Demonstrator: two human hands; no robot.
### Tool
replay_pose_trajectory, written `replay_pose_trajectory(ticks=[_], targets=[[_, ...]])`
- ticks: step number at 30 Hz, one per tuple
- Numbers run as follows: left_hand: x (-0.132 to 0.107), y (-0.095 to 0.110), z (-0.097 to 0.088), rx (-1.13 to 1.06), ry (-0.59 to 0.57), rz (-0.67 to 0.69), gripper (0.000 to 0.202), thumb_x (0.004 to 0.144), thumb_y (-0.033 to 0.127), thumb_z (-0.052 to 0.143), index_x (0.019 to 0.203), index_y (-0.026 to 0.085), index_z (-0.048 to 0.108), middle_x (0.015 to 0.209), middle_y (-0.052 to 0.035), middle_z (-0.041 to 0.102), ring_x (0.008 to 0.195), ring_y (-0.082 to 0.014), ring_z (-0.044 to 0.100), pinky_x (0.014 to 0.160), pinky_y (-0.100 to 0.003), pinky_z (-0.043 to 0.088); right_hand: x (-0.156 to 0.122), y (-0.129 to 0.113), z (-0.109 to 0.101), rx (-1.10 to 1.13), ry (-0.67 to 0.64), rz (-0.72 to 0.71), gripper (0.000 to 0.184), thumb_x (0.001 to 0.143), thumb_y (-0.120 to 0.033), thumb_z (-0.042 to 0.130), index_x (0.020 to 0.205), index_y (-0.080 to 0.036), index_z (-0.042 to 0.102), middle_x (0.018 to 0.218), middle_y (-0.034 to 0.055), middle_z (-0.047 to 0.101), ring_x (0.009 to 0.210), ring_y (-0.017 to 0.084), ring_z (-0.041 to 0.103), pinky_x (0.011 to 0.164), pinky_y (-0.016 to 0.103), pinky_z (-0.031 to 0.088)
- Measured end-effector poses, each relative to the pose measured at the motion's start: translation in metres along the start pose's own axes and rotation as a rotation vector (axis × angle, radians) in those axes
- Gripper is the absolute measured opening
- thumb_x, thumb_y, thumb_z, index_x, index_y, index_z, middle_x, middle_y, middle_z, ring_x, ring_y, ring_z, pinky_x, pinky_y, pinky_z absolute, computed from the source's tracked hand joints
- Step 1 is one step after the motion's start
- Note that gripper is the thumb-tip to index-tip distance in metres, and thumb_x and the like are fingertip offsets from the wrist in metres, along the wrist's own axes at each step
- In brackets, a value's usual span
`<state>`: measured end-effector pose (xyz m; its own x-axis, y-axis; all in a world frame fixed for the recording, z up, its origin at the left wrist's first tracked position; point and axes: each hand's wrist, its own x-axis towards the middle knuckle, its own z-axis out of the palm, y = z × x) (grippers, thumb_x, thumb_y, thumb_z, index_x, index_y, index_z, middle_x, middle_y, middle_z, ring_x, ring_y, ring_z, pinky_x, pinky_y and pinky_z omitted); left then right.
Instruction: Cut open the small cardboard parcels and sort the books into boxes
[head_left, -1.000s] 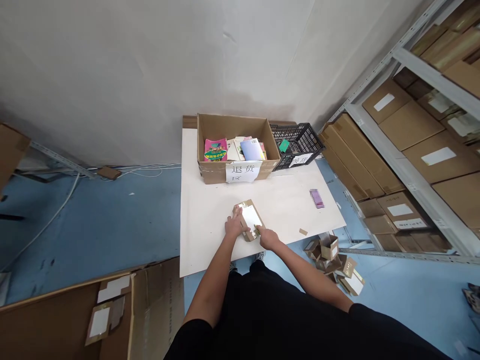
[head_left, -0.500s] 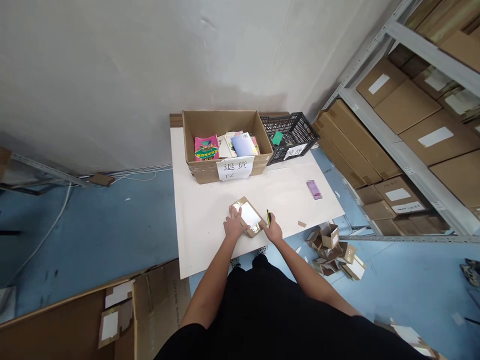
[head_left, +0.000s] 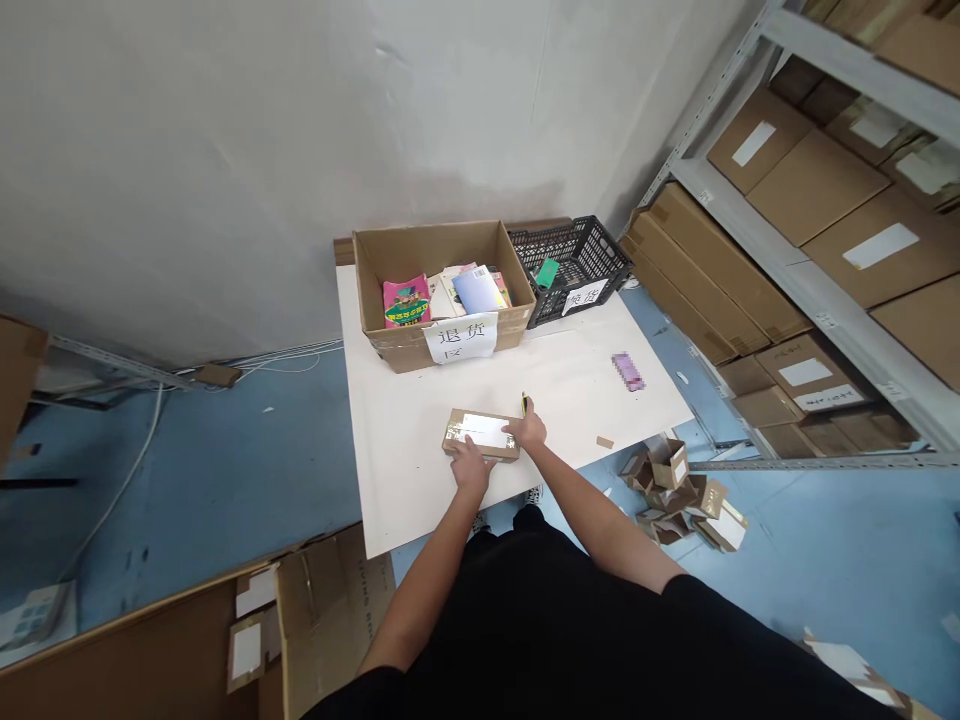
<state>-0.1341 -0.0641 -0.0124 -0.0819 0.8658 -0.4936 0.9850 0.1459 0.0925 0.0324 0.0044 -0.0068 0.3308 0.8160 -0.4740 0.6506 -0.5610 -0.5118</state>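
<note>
A small cardboard box [head_left: 504, 450] with a white label [head_left: 484, 430] and shiny tape lies flat on the white table, its long side facing me. My left hand [head_left: 471, 466] grips its near left side, thumb and fingers against the edge. At the right end, my right hand [head_left: 529, 430] touches the box with its thumb while closed around a slim yellow and black box cutter [head_left: 524, 404]. The cutter points up and away from the box; its blade is too small to make out.
An open carton [head_left: 382, 350] of books stands at the table's back, beside a black plastic crate [head_left: 577, 270] holding a green item. A blurred purple item [head_left: 628, 371] and a cardboard scrap [head_left: 605, 442] lie to the right. Opened small boxes [head_left: 671, 490] sit on the floor near shelving [head_left: 795, 250].
The box has turned from slanted to nearly parallel with the table's front edge. My left hand has moved from its top to the near side; the right hand has shifted up and left with the cutter.
</note>
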Motion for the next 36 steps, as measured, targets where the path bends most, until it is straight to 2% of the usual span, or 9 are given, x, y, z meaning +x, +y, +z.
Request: replay_pose_trajectory(ticks=[3,5,8,11,13,17,21,27,36], targets=[[0.004,0.001,-0.011,0.035,-0.021,0.035,0.094,0.096,0.058,0.058,0.166,0.003,0.027,0.159,-0.0365,0.041,0.141,-0.0487,0.048,0.103,-0.052,0.051,-0.008,0.017,-0.003,0.122,0.004,-0.042,0.103,0.079,-0.055,0.084,0.163,-0.024,0.032,0.125,0.0136,0.074,0.116,0.032,0.071,0.092,0.036,0.053],[0.009,-0.007,-0.018,0.044,0.013,0.104,0.085,0.098,0.049,0.057,0.166,0.007,0.030,0.157,-0.0316,0.047,0.147,-0.0477,0.042,0.111,-0.056,0.045,-0.016,0.036,-0.005,0.294,0.009,-0.008,0.084,0.091,-0.062,0.066,0.159,-0.022,0.036,0.110,0.0094,0.077,0.097,0.027,0.075,0.082,0.033,0.056],[0.021,-0.022,-0.025,0.047,0.028,0.287,0.082,0.097,0.041,0.057,0.170,0.026,0.025,0.172,-0.0169,0.034,0.160,-0.0439,0.022,0.123,-0.062,0.029,-0.030,0.067,-0.005,0.551,-0.005,0.026,0.059,0.098,-0.066,0.045,0.134,-0.020,0.053,0.080,0.0013,0.072,0.065,0.020,0.069,0.065,0.030,0.056],[0.032,-0.029,-0.025,0.035,-0.014,0.440,0.079,0.099,0.044,0.056,0.170,0.042,0.020,0.179,-0.0012,0.020,0.165,-0.0361,0.007,0.129,-0.063,0.016,-0.039,0.088,-0.007,0.733,-0.047,0.023,0.046,0.093,-0.066,0.056,0.109,-0.023,0.052,0.068,-0.0036,0.066,0.058,0.017,0.066,0.062,0.028,0.055],[0.035,-0.027,-0.021,0.016,-0.018,0.440,0.078,0.101,0.046,0.054,0.170,0.042,0.019,0.179,-0.0006,0.017,0.166,-0.0349,0.005,0.130,-0.062,0.014,-0.041,0.094,-0.008,0.782,-0.103,0.072,0.042,0.091,-0.062,0.063,0.104,-0.025,0.048,0.065,-0.0062,0.064,0.056,0.016,0.066,0.060,0.027,0.055],[0.030,-0.015,-0.010,0.001,0.031,0.379,0.077,0.103,0.044,0.050,0.171,0.038,0.015,0.180,-0.0048,0.014,0.165,-0.0374,0.005,0.128,-0.066,0.018,-0.036,0.092,-0.014,0.649,-0.188,0.160,0.034,0.096,-0.057,0.060,0.094,-0.025,0.047,0.053,-0.0094,0.055,0.042,0.013,0.054,0.047,0.022,0.046],[0.027,-0.012,-0.005,0.034,0.062,0.366,0.072,0.104,0.045,0.047,0.170,0.036,0.021,0.179,-0.0065,0.014,0.165,-0.0367,0.009,0.129,-0.065,0.020,-0.025,0.078,-0.021,0.440,-0.224,0.114,0.034,0.105,-0.049,0.054,0.083,-0.024,0.047,0.050,-0.0079,0.054,0.037,0.010,0.049,0.043,0.020,0.039],[0.031,-0.014,-0.008,0.075,0.072,0.368,0.070,0.104,0.046,0.050,0.169,0.032,0.027,0.179,-0.0069,0.015,0.165,-0.0366,0.011,0.130,-0.060,0.022,-0.015,0.065,-0.031,0.271,-0.266,0.046,0.032,0.109,-0.035,0.050,0.080,-0.024,0.045,0.048,-0.0076,0.053,0.035,0.010,0.049,0.044,0.021,0.038],[0.031,-0.015,-0.005,0.102,0.069,0.366,0.072,0.104,0.048,0.047,0.170,0.033,0.023,0.180,-0.0068,0.013,0.165,-0.0371,0.010,0.130,-0.061,0.020,-0.037,0.078,-0.037,0.180,-0.314,-0.003,0.030,0.108,-0.041,0.054,0.084,-0.023,0.049,0.050,-0.0060,0.056,0.037,0.012,0.051,0.048,0.023,0.038]])
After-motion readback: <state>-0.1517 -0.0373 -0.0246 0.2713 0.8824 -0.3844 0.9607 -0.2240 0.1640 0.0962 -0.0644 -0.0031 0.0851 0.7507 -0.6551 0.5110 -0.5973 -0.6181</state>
